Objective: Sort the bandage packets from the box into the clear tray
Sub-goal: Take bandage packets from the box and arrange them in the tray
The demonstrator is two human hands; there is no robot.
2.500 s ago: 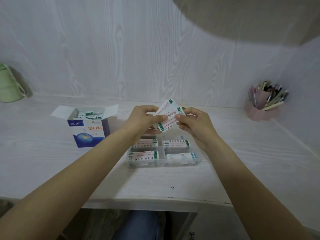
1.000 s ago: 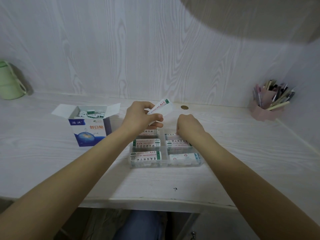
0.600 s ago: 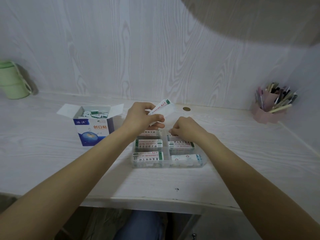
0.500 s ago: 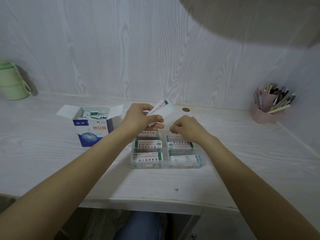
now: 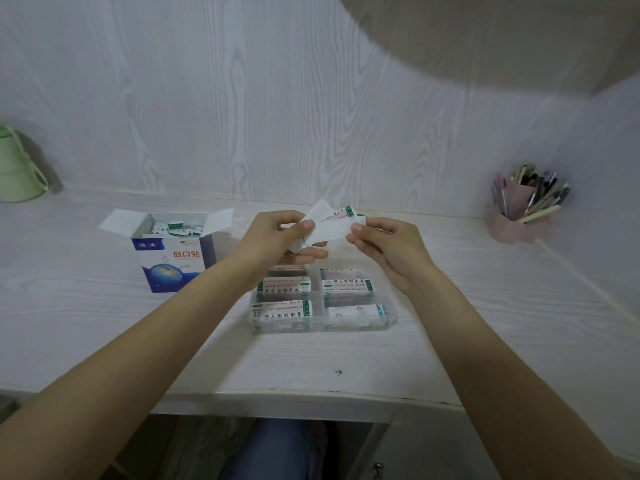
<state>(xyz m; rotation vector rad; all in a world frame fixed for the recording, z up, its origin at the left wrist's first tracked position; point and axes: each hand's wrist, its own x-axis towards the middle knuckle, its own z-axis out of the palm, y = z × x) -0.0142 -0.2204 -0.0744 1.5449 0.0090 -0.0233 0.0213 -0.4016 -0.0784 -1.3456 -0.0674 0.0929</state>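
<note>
Above the far end of the clear tray (image 5: pixel 389 323), my left hand (image 5: pixel 277 237) grips a small fan of white bandage packets (image 5: pixel 329 226). My right hand (image 5: pixel 384 245) pinches the right end of the front packet. The tray sits on the desk in front of me, its compartments filled with packets printed in green and red. Left of the tray stands the open blue and white box (image 5: pixel 173 258) with several more packets inside.
A green cup (image 5: pixel 15 168) stands at the far left by the wall. A pink holder of pens (image 5: pixel 519 209) sits at the far right corner. The desk's front edge (image 5: pixel 311 400) runs just below the tray, with my knees under it.
My right hand has risen from the tray's back right compartment, where it left a packet, and now pinches a packet in the fan that my left hand holds.
</note>
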